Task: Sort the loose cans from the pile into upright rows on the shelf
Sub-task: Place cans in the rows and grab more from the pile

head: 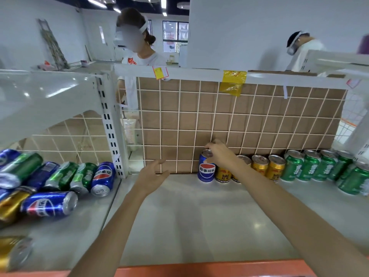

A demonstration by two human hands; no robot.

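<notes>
At the near edge, well below the grip, an orange strip [209, 266] borders the smooth, glossy pale shelf [199, 216], and both bare forearms reach over it. To the left of the grip the left hand [151, 176] hangs above the shelf with fingers spread and relaxed, holding nothing. Further left, past a slotted white metal post [109, 128], lies the pile [50, 182]: shiny round cans on their sides, blue, green and gold, touching one another, with silver ends facing different ways.

The right hand [217, 153] grips the blue can [206, 168] from above, fingertips curled round its silver top rim. This can stands upright on the shelf, close to the back grid, at the left end of the row. Just to the right of the grip, partly hidden by the wrist, stand the gold cans [267, 166], upright and touching side by side. Further right come the green cans [311, 165], also upright, and a few more green ones stand nearer at the far right edge.

Behind the grip rises a white wire grid [179, 116] of square cells with flat brown cardboard [169, 100] behind it. Yellow tape [233, 81] and a yellow tag [159, 72] hang on the top rail. Beyond it two persons in white shirts stand, one [139, 56] to the upper left and one [303, 50] to the upper right.
</notes>
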